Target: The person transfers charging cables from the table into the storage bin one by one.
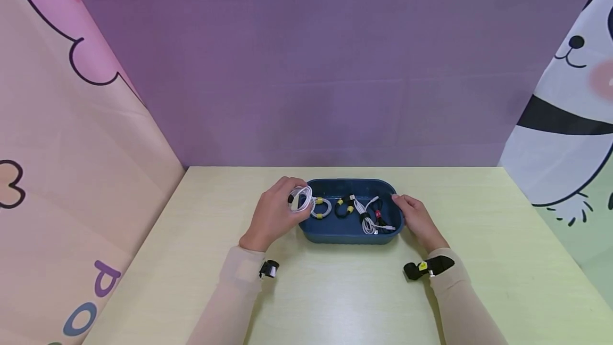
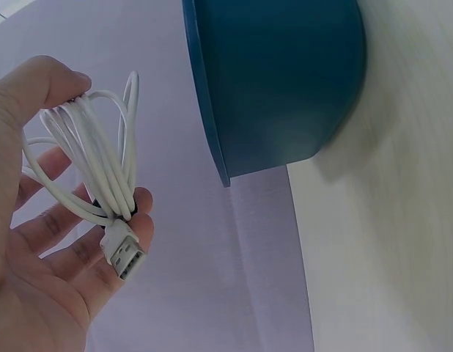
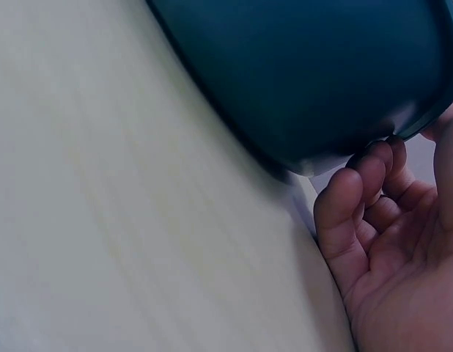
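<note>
My left hand (image 1: pixel 279 208) holds a coiled white USB cable (image 2: pixel 91 158) above the left end of a dark blue bin (image 1: pixel 351 239). In the left wrist view its thumb presses the top of the coil, with the fingers curled behind; the USB-A plug (image 2: pixel 126 253) hangs at the bottom. My right hand (image 1: pixel 419 221) grips the bin's right end, thumb at the rim and curled fingers against the outer wall. Inside the bin lie a white cable ring with yellow ties (image 1: pixel 321 208), a black cable with yellow ties (image 1: pixel 344 207), a white bundled cable (image 1: pixel 367 222) and a dark cable with a red tie (image 1: pixel 378 214).
The bin stands on a pale wooden table (image 1: pixel 335 297) near its back edge. Behind rises a purple cloth backdrop (image 1: pixel 306 68). Printed cartoon cloths hang at the left (image 1: pixel 86 137) and right (image 1: pixel 565 158). A small camera is strapped to each wrist.
</note>
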### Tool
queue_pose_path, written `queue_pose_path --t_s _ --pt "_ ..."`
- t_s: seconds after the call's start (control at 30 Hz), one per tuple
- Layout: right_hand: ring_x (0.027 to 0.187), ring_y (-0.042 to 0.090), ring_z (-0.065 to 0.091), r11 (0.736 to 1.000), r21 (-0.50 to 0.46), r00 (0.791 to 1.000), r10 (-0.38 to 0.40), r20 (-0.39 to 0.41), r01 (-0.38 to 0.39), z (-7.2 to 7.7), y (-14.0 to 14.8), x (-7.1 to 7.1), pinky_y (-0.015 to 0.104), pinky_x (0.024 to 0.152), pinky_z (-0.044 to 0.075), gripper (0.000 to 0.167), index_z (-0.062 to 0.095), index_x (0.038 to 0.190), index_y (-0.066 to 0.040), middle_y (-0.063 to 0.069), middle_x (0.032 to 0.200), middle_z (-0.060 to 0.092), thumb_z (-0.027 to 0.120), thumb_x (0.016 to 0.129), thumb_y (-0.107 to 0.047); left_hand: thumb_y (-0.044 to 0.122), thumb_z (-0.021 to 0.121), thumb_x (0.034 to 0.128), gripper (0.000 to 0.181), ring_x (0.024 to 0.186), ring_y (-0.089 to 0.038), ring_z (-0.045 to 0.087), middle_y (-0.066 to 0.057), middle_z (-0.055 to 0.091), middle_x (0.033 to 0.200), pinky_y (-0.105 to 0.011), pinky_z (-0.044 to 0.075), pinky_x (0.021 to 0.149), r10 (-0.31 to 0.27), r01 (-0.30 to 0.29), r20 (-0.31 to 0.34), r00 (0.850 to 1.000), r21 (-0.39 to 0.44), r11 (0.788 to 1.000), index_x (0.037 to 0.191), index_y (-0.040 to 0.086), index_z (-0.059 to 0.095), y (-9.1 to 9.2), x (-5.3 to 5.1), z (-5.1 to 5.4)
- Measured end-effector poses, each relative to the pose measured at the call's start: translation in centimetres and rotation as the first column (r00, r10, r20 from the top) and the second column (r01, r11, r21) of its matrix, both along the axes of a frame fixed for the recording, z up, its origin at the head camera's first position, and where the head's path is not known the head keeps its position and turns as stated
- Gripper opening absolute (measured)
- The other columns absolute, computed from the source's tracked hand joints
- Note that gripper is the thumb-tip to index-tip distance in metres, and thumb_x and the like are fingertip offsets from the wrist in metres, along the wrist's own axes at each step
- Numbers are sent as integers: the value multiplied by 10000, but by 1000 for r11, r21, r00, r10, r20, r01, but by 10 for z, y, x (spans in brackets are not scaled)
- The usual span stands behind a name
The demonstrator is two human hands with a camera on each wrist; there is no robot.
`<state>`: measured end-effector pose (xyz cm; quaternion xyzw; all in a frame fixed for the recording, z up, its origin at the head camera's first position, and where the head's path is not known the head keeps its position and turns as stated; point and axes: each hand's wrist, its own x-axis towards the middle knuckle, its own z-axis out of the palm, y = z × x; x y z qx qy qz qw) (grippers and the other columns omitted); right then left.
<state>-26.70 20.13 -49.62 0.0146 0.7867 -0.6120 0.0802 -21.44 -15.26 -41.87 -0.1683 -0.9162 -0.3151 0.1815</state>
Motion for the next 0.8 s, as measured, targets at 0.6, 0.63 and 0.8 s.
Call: queue_pose_path --t_s 0.6,0.63,0.8 --pt "700 97 456 1000 14 1000 6 21 -6 -4 -1 -7 259 701 369 382 568 976 -58 -85 693 455 485 1072 -418 270 833 826 456 979 -196 685 -17 680 1191 -369 597 856 -16 15 -2 1000 -57 998 1234 165 657 7 -4 3" --pt "705 99 456 1000 16 1000 7 19 -7 -4 -1 -7 259 703 371 388 567 979 -59 -84 699 455 483 1071 -427 272 832 828 455 984 -203 687 -20 679 1198 -369 598 858 -16 16 -1 1000 -57 998 1235 164 658 8 -4 3" --pt "737 105 471 1000 24 1000 3 14 -4 -5 0 -8 258 716 384 422 577 1021 -56 -76 740 477 478 1065 -463 272 831 831 452 975 -221 685 -30 679 1197 -370 599 849 -26 26 4 1000 -53 998 1234 164 657 11 -5 4"
